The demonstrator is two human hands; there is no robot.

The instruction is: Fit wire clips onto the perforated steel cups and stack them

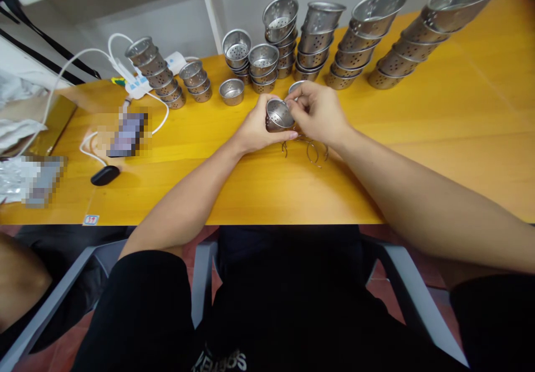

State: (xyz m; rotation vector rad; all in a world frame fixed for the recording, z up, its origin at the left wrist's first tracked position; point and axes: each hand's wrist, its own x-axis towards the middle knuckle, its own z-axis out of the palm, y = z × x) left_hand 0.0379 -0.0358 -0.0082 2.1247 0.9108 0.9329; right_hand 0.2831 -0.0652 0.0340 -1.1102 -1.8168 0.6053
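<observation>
My left hand [256, 127] is wrapped round a small perforated metal cup [279, 116], tilted so that its open mouth faces me. At the cup's right rim, my right hand [314, 110] is closed in a pinch; whatever is between its fingertips is too small to make out. Below both hands, several thin curved wire pieces [312, 152] lie on the yellow table [251, 193]. Just behind my right hand another metal cup [296, 86] shows only its rim. A single shallow cup [231, 91] stands to the left of it.
Stacks of perforated cups line the back, from a leaning stack [161, 76] at left to a tall stack [407, 48] at right. On the left are a power strip [139, 87] with white cables, a phone [129, 134] and a black mouse-like object [105, 175]. Another person's leg [20, 283] shows lower left.
</observation>
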